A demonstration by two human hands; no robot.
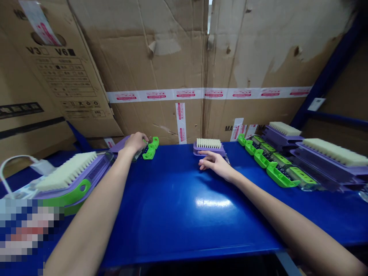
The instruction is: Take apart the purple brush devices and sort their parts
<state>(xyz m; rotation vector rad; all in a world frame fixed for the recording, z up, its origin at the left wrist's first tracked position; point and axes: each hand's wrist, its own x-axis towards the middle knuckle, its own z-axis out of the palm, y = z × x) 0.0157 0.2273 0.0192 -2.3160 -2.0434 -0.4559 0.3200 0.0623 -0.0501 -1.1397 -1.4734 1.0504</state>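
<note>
My left hand [136,142] is at the back left, its fingers bent down over a purple part and a clear piece. Beside its fingertips lies a bright green holder [151,148] with dark bits. What the fingers grip is hidden. My right hand [215,164] hovers at the back middle with nothing in it, index finger stretched out and the others loosely bent. Just behind it, a purple brush [209,147] with cream bristles lies bristles up; whether a finger touches it I cannot tell.
A larger purple brush [69,172] with a green handle lies at left, by a white plug [43,167] and cable. At right are green holders [281,175] in a row and purple brushes [335,153]. Taped cardboard [161,69] backs the blue table [161,222].
</note>
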